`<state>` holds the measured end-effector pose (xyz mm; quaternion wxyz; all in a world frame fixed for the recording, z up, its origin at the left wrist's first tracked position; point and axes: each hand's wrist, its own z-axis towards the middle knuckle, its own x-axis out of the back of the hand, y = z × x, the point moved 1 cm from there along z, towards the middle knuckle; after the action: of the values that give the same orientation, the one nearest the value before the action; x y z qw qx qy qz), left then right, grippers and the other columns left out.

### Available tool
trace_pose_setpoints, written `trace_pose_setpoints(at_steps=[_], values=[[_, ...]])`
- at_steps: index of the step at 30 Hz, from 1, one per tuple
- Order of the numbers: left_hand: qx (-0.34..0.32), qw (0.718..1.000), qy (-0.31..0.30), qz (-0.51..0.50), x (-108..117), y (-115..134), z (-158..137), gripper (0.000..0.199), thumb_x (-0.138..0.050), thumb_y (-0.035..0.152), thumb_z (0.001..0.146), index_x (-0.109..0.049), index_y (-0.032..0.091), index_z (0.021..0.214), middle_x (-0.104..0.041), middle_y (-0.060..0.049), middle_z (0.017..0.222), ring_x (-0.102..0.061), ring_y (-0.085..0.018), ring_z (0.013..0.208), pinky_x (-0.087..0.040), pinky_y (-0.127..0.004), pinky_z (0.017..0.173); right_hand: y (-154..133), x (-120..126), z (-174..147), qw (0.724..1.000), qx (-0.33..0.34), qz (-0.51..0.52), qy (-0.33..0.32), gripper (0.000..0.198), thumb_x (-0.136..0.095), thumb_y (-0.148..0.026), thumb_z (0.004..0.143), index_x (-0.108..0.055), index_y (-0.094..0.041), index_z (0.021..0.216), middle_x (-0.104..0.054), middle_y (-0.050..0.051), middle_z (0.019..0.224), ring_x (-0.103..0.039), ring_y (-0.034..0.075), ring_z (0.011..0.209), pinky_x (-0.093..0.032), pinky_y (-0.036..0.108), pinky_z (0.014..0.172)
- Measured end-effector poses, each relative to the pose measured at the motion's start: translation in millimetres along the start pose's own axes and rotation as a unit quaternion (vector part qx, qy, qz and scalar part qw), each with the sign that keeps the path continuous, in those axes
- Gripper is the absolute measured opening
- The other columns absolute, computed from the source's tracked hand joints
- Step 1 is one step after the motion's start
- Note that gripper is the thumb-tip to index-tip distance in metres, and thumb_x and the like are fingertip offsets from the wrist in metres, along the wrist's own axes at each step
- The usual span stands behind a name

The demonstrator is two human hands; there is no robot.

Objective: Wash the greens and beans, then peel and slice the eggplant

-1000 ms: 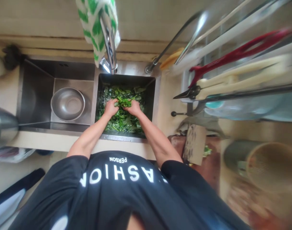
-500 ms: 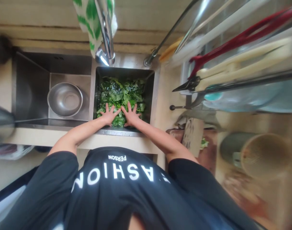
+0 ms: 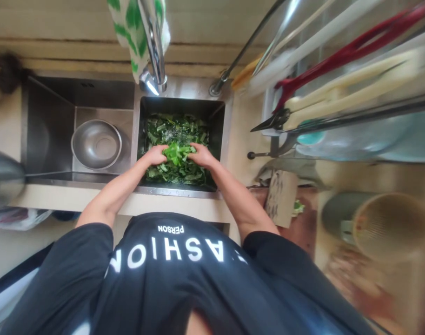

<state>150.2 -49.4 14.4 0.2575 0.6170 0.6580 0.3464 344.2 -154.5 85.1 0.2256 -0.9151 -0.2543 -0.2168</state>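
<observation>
Between my left hand [image 3: 157,154] and my right hand [image 3: 201,155] a bunch of bright leafy greens [image 3: 177,153] is gripped, one hand at each side of it. The bunch is over the right sink basin [image 3: 217,135], where many darker wet leaves [image 3: 174,174] lie in water. Fingers of both hands are curled into the bunch and partly hidden by it. Behind the basin, the chrome faucet [image 3: 155,46] hangs over its rear left corner.
A steel bowl [image 3: 96,144] sits in the left basin. A metal pot [image 3: 3,179] stands at the far left. Kitchen scissors [image 3: 273,122] and other utensils hang at the right, above the counter. A green-and-white cloth [image 3: 123,28] hangs by the faucet.
Both hands were spread flat on the greens near the basin's front. Now they have closed on a bunch and lifted it, a little farther back and wider apart.
</observation>
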Motion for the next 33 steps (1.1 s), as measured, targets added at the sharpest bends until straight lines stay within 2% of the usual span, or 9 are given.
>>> trace_pose_setpoints(at_steps=[4, 7, 10, 14, 18, 22, 25, 29, 33], values=[[-0.006, 0.99, 0.01, -0.137, 32, -2, 1, 0.061, -0.067, 0.025, 0.072, -0.064, 0.011, 0.132, -0.074, -0.011, 0.116, -0.07, -0.029, 0.108, -0.056, -0.034, 0.093, -2, 26, -1, 0.988, -0.002, 0.152, -0.008, 0.044, -0.061, -0.04, 0.091, -0.067, -0.015, 0.127, -0.076, 0.008, 0.112, -0.071, 0.024, 0.102, -0.057, 0.039, 0.093], [0.001, 0.997, 0.064, -0.049, 47, -1, 6, 0.094, -0.082, 0.038, 0.069, -0.046, 0.015, 0.153, -0.062, -0.019, 0.14, -0.059, -0.037, 0.132, -0.047, -0.042, 0.109, 3, 42, 12, 0.999, -0.035, 0.025, 0.006, 0.065, -0.077, -0.053, 0.08, -0.066, -0.016, 0.131, -0.066, 0.017, 0.133, -0.066, 0.035, 0.118, -0.051, 0.048, 0.104], [0.008, 0.992, 0.114, 0.049, 50, -5, 21, 0.135, -0.095, 0.052, 0.053, -0.026, 0.02, 0.163, -0.032, -0.027, 0.163, -0.031, -0.049, 0.151, -0.032, -0.056, 0.12, 15, 51, 40, 0.995, -0.035, -0.072, 0.052, 0.108, -0.09, -0.058, 0.063, -0.047, -0.017, 0.153, -0.038, 0.024, 0.158, -0.054, 0.044, 0.135, -0.044, 0.055, 0.113], [0.095, 0.99, 0.101, 0.028, 28, -10, 50, 0.16, -0.102, 0.053, 0.035, -0.015, 0.024, 0.166, -0.006, -0.027, 0.171, -0.01, -0.055, 0.155, -0.024, -0.062, 0.122, 16, 29, 77, 0.996, -0.033, -0.066, 0.05, 0.128, -0.091, -0.06, 0.06, -0.029, -0.017, 0.163, -0.02, 0.026, 0.166, -0.043, 0.045, 0.145, -0.038, 0.056, 0.118], [0.15, 0.977, 0.146, -0.043, 6, -4, 64, 0.13, -0.095, 0.04, 0.056, -0.026, 0.016, 0.164, -0.03, -0.028, 0.163, -0.037, -0.047, 0.149, -0.035, -0.051, 0.121, -6, -7, 80, 0.991, -0.081, -0.106, 0.034, 0.104, -0.089, -0.046, 0.065, -0.046, -0.013, 0.154, -0.031, 0.026, 0.162, -0.047, 0.043, 0.142, -0.038, 0.055, 0.118], [0.011, 0.997, 0.079, 0.006, 15, -4, 52, 0.075, -0.083, 0.022, 0.063, -0.064, 0.014, 0.136, -0.064, -0.016, 0.132, -0.059, -0.038, 0.13, -0.043, -0.043, 0.116, -8, 6, 66, 0.989, 0.015, -0.125, -0.082, 0.046, -0.08, -0.025, 0.072, -0.075, -0.014, 0.117, -0.072, 0.012, 0.119, -0.066, 0.033, 0.118, -0.049, 0.041, 0.107], [-0.058, 0.995, 0.082, 0.021, 33, -10, 44, 0.082, -0.083, 0.023, 0.061, -0.061, 0.018, 0.14, -0.056, -0.016, 0.142, -0.05, -0.039, 0.139, -0.038, -0.046, 0.12, 5, 31, 68, 0.99, 0.029, -0.083, -0.106, 0.05, -0.083, -0.029, 0.069, -0.075, -0.017, 0.116, -0.072, 0.008, 0.117, -0.067, 0.029, 0.113, -0.051, 0.038, 0.104], [0.052, 0.991, 0.12, 0.01, 30, -4, 51, 0.134, -0.095, 0.03, 0.05, -0.025, 0.019, 0.164, -0.016, -0.024, 0.167, -0.015, -0.051, 0.156, -0.025, -0.057, 0.125, -1, 20, 81, 0.994, -0.031, -0.097, 0.044, 0.088, -0.088, -0.04, 0.066, -0.057, -0.016, 0.144, -0.044, 0.019, 0.156, -0.05, 0.037, 0.139, -0.041, 0.048, 0.116], [0.039, 0.999, -0.013, 0.03, 6, 9, 43, 0.111, -0.089, 0.021, 0.06, -0.039, 0.022, 0.159, -0.026, -0.021, 0.163, -0.033, -0.046, 0.151, -0.034, -0.049, 0.122, -18, -8, 65, 0.979, 0.021, -0.179, -0.094, 0.052, -0.078, -0.03, 0.078, -0.069, -0.012, 0.126, -0.058, 0.019, 0.143, -0.057, 0.037, 0.132, -0.041, 0.049, 0.116]])
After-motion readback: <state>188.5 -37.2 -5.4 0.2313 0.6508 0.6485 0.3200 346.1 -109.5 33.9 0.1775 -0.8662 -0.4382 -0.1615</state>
